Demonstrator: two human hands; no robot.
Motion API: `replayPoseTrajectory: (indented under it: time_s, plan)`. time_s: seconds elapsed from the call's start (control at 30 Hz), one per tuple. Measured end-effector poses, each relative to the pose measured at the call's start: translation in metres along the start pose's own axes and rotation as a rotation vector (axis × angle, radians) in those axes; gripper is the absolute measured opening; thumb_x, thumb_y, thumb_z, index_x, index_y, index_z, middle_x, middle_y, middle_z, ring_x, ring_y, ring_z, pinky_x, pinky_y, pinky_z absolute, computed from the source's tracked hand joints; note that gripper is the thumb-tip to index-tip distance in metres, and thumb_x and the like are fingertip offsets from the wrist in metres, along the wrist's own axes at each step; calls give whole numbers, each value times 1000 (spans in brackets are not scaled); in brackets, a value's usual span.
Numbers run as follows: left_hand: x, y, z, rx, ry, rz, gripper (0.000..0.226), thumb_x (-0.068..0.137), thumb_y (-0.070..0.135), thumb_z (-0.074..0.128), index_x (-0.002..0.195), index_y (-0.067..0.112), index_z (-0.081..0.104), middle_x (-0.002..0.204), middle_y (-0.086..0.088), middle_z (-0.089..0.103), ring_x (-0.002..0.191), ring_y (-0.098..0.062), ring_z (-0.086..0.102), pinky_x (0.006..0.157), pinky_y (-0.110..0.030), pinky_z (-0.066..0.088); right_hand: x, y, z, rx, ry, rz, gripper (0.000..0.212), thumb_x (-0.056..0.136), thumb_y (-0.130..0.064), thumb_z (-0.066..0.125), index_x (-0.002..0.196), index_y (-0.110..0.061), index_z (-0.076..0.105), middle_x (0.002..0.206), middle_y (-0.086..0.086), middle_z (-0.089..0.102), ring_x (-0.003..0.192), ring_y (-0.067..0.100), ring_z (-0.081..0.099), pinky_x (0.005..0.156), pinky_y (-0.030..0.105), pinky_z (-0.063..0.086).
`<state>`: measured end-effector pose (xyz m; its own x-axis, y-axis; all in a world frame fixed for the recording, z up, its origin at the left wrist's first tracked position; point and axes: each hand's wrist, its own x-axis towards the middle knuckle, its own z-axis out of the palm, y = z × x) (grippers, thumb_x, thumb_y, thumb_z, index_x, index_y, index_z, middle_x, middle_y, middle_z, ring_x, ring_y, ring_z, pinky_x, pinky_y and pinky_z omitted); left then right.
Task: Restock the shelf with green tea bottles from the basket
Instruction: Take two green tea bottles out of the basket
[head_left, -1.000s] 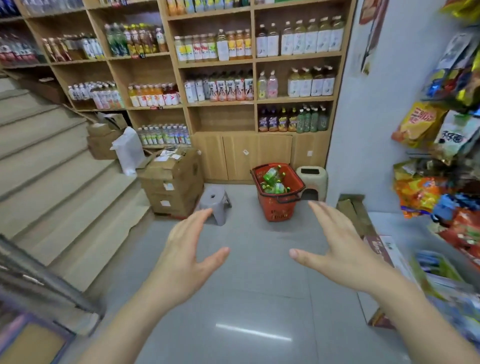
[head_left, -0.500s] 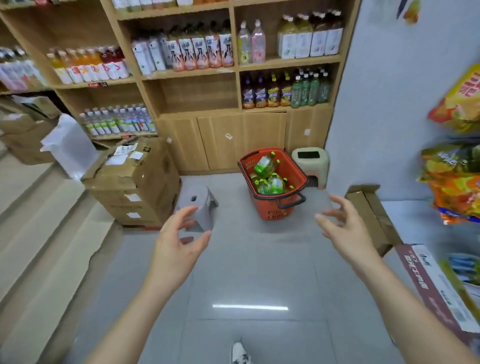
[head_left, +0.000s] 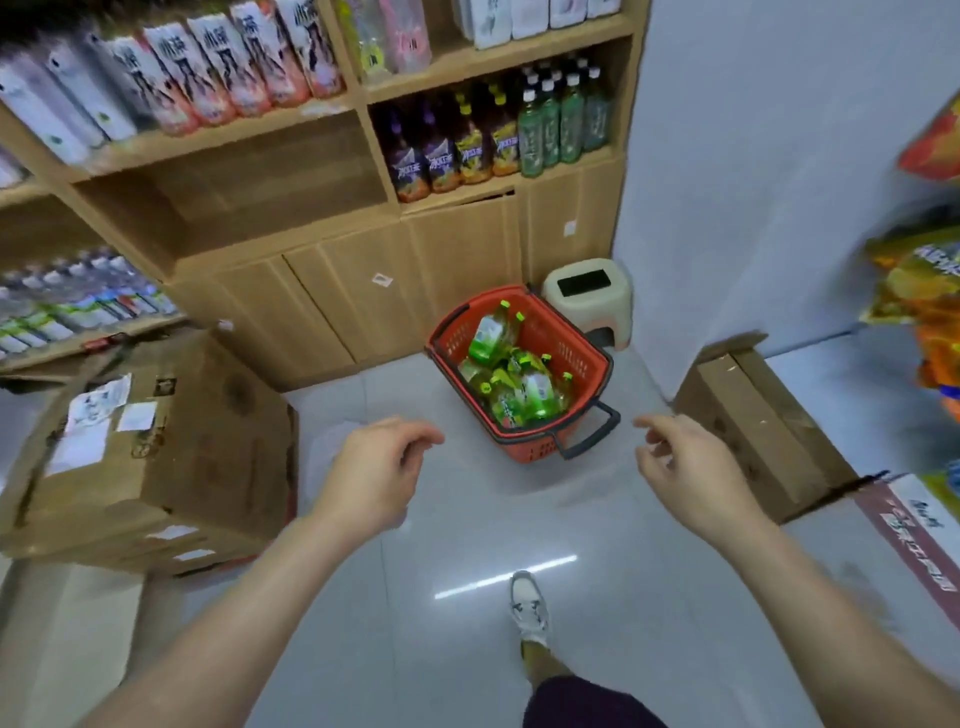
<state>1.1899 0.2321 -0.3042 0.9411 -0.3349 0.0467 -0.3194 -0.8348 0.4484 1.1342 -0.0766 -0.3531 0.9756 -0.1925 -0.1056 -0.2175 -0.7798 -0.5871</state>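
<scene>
Your shoe (head_left: 527, 605) is mid-step on the pale tiled floor (head_left: 467, 519), both arms out in front, approx. level w/ each other. Your left hand (head_left: 376, 470) is empty, fingers loosely curled in, thumb and forefinger near each other but pinching nothing. Your right hand (head_left: 685, 467) is empty too, fingers half-bent and slightly apart, no grip on anything.

Just beyond and between your fingertips sits the red basket (head_left: 582, 353), on the floor vs. the cabinet doors. Its dark handle (head_left: 592, 434) hangs off the near rim, facing you. Neither hand touches it. It lies ahead and to the right of your left fingers, ahead and to the left of your right fingers; the left fingertips look slightly nearer the near rim, though it's close to even.

Inside, the green tea bottles (head_left: 511, 384) lie in a loose pile. The topmost one (head_left: 491, 335) leans up the far-left wall, cap pointing away from you and to the right, so its long axis runs roughly fore-aft from your fingers. Others lie crosswise; exact count can't be told.

Further out and up from both hands, the shelf (head_left: 498, 182) holds a row of green bottles (head_left: 558, 122) at its right end, beside dark-labelled ones. Prob. that's the restock spot, i.e. beyond and above the basket.
</scene>
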Motion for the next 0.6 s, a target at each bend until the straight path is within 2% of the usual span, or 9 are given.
replayPoseTrajectory:
  time_s: [0.1, 0.17, 0.27, 0.3, 0.37, 0.43, 0.53, 0.6]
  plan:
    - [66, -33, -2, 18, -39, 24, 31, 84, -6, 55, 93, 17, 74, 96, 2, 72, 91, -17, 65, 83, -27, 49, 69, -14, 26, 39, -17, 37, 48, 86, -13, 62, 133, -15, 51, 116, 13, 58, 96, 27, 60, 82, 38, 50]
    - [106, -53, -6, 27, -59, 29, 27, 83, -4, 59, 93, 16, 74, 95, 1, 71, 88, -17, 64, 80, -20, 46, 108, -29, 42, 62, -40, 60, 68, 83, -13, 67, 143, -25, 36, 124, 10, 50, 94, 27, 59, 81, 41, 51]
    - [164, -90, -10, 11, -109, 24, 26, 84, -6, 59, 95, 14, 73, 96, 0, 70, 77, -10, 60, 73, -13, 41, 162, -51, 69, 136, -69, 107, 90, 79, -16, 73, 146, -38, 18, 133, 6, 40, 107, 27, 56, 85, 43, 51]
    - [184, -102, -11, 6, -133, 12, 29, 83, -7, 56, 95, 14, 73, 97, 0, 69, 76, -9, 59, 73, -15, 43, 179, -57, 78, 156, -69, 120, 91, 79, -18, 73, 146, -40, 16, 134, 6, 40, 110, 27, 54, 86, 44, 51]
    - [230, -127, -9, 9, -176, 31, 35, 80, -10, 53, 94, 15, 73, 98, -1, 69, 86, -16, 61, 78, -20, 44, 213, -67, 97, 189, -46, 167, 88, 79, -20, 73, 146, -39, 19, 132, 6, 44, 111, 26, 54, 88, 43, 50]
    - [278, -151, -3, 31, -212, 93, 36, 77, -12, 53, 93, 14, 73, 97, -3, 69, 93, -21, 59, 79, -19, 38, 245, -72, 115, 233, 7, 240, 86, 79, -19, 72, 146, -38, 21, 132, 7, 47, 112, 28, 54, 90, 43, 49]
    - [348, -177, 11, 57, -274, 181, 37, 76, -12, 53, 94, 13, 73, 98, -4, 68, 92, -22, 57, 76, -15, 32, 284, -76, 138, 262, 108, 291, 91, 78, -19, 74, 146, -37, 17, 130, 10, 48, 107, 29, 57, 87, 46, 51]
    - [387, -190, 23, 45, -312, 201, 36, 77, -10, 53, 95, 14, 73, 99, -3, 68, 90, -20, 56, 76, -14, 32, 305, -77, 150, 281, 144, 327, 92, 79, -19, 73, 148, -35, 16, 133, 11, 46, 112, 28, 54, 90, 42, 49]
